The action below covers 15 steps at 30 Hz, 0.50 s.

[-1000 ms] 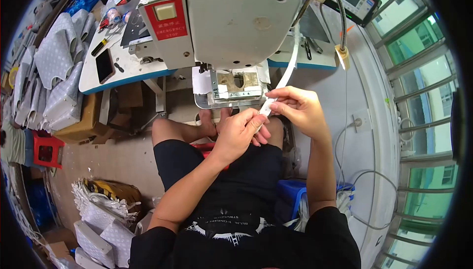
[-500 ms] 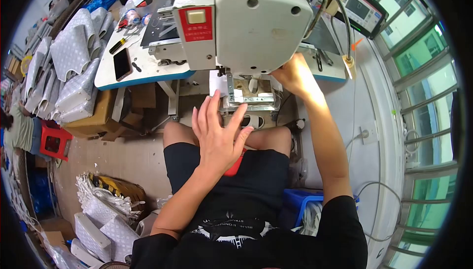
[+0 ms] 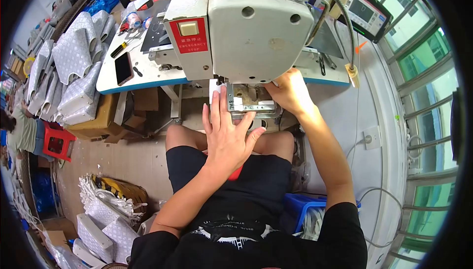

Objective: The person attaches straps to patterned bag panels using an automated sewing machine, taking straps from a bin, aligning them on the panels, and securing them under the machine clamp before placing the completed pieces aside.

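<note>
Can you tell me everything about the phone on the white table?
The phone is a slim rectangle with rounded corners. Its dark, shiny face looks like glass and points up, and I can't see any picture lit on it. A thin pinkish-brown rim shows along one side. It lies flat on the white tabletop, near the blue edge. A small dark thing sits close beside it, and a yellow-and-black tool lies just beyond. No hand touches it.
</note>
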{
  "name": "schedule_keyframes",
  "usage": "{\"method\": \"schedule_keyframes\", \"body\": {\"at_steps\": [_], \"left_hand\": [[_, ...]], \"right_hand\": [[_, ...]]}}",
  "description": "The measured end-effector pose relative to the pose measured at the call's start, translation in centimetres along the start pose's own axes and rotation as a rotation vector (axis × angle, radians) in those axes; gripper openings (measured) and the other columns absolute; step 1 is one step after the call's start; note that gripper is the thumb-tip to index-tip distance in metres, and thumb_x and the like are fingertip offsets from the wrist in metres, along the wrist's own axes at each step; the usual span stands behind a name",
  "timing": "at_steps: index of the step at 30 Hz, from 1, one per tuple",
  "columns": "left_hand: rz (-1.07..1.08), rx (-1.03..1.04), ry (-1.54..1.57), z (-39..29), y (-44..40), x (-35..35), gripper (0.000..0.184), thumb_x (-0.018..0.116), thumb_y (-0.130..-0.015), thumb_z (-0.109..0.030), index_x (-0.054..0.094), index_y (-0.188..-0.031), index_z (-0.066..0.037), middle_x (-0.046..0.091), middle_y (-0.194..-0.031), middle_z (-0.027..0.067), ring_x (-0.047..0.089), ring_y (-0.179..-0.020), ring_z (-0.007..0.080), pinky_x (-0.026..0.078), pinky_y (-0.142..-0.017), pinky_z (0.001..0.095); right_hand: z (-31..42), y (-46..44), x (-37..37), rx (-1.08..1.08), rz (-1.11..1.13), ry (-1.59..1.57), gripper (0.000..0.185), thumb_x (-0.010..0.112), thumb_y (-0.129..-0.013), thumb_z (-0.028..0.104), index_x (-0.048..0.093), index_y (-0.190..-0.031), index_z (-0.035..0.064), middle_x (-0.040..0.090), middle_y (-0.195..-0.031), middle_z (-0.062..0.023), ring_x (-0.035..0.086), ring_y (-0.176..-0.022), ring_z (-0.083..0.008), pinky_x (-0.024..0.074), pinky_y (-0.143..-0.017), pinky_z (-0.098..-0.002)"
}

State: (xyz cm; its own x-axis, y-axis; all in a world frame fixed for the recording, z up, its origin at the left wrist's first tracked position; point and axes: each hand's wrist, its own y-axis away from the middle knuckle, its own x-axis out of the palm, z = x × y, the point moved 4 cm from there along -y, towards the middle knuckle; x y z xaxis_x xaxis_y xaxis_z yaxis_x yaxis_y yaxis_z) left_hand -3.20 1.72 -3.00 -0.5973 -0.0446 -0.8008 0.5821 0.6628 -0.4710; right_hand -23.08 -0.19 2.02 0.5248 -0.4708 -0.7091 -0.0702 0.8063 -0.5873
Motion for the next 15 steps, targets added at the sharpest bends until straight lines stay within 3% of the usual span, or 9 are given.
{"method": "schedule_keyframes", "body": {"at_steps": [12, 15], "left_hand": [[0.02, -0.007, -0.001, 0.1, -1.3, 0.3, 0.047, 0.067, -0.097, -0.051, 0.075, -0.121, -0.01, 0.033, -0.16, 0.0378, 0.025, -0.152, 0.0532, 0.023, -0.121, 0.0638], [-0.014, 0.039, -0.049, 0.2, -1.2, 0.8, 0.042, 0.069, -0.096, -0.049, 0.077, -0.11, -0.01, 0.04, -0.153, 0.0405, 0.028, -0.151, 0.0517, 0.029, -0.116, 0.0649]], "right_hand": [[-0.7, -0.2, 0.1, 0.025, 0.011, -0.044, 0.021, 0.074, -0.08, 0.001, 0.074, -0.1, 0.0053, 0.069, -0.087, -0.0172, 0.068, -0.075, -0.0401, 0.0573, -0.067, -0.0458], [-0.4, 0.2, -0.2, 0.087, 0.088, 0.019, 0.025, 0.074, -0.078, 0.0, 0.075, -0.102, 0.0057, 0.069, -0.091, -0.016, 0.068, -0.081, -0.0397, 0.0573, -0.073, -0.0467]]}}
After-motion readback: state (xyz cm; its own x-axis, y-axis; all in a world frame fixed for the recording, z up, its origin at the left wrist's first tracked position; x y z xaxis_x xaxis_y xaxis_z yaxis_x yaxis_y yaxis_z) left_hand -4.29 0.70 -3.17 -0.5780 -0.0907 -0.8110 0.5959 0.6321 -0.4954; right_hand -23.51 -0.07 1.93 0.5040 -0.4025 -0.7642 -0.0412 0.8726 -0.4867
